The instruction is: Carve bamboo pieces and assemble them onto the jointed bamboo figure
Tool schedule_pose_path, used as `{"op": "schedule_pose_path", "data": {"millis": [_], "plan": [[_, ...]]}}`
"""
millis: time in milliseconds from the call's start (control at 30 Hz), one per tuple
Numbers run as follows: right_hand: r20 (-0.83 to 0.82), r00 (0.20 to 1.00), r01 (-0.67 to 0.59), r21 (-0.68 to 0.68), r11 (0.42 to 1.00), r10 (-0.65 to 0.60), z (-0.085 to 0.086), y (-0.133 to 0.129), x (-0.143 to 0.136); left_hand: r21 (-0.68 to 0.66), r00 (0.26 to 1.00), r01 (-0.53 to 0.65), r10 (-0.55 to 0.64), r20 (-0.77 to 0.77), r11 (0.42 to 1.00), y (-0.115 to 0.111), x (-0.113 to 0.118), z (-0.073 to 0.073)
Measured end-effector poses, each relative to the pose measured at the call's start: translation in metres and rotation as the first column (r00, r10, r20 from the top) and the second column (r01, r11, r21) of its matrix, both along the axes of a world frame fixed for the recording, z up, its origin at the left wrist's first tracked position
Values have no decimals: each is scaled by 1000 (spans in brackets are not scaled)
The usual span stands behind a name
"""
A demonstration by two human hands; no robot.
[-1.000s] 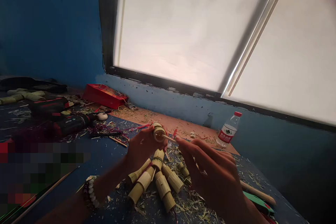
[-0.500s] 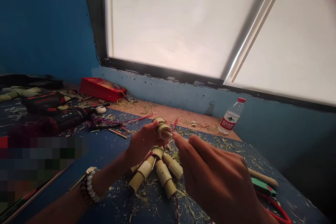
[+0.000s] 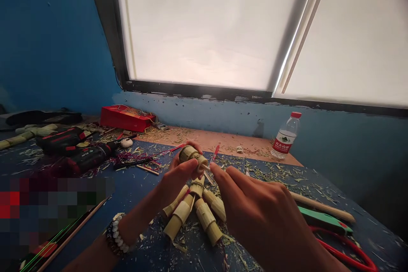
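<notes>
My left hand [image 3: 180, 174] is closed around a short, ringed bamboo piece [image 3: 190, 155], its hollow end tilted toward my right hand. In my right hand [image 3: 258, 204] the fingers pinch a thin pale stick [image 3: 206, 166], whose tip meets the hollow end; how deep it goes I cannot tell. Most of that stick is hidden by my fingers. Below both hands lies a jointed group of bamboo tubes [image 3: 180, 216], with narrower pieces fitted into wider ones and dark red cord among them.
Bamboo shavings litter the blue tabletop [image 3: 149, 255]. At right lie a wooden rod [image 3: 328, 209], a green tool [image 3: 325, 220] and red-handled scissors [image 3: 347, 248]. A water bottle [image 3: 284, 138] stands behind. Power drills [image 3: 92, 155] and a red box [image 3: 127, 119] are at left.
The bamboo piece has turned in my left hand, so more of its side shows. My left thumb now lies along its near side. The view has shifted slightly.
</notes>
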State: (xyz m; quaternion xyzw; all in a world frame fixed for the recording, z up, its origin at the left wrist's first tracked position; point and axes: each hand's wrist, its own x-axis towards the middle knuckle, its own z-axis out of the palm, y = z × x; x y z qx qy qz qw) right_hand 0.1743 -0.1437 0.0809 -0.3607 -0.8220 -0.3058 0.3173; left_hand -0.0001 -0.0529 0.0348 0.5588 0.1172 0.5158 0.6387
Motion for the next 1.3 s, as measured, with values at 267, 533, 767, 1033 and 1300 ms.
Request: {"op": "schedule_pose_path", "data": {"millis": [267, 533, 767, 1033, 1300], "plan": [[-29, 971, 227, -174, 958, -236, 11, 15, 16, 132, 980, -154, 168, -103, 979, 18, -3, -5], [-50, 941, 306, -299, 904, -335, 22, 14, 22, 318, 774, -483, 568, -280, 816, 32, -10, -2], [-7, 960, 257, -385, 886, -281, 4, 41, 21, 518, 393, -571, 765, -510, 638, 58, -28, -21], [147, 964, 266, -601, 754, -223, -51, 95, 37, 697, -5, -317, 734, -679, 643, 62, -40, -29], [27, 979, 172, -630, 757, -200, -65, 102, 34, 745, -42, -236, 759, -650, 624, 59, -34, -31]]}}
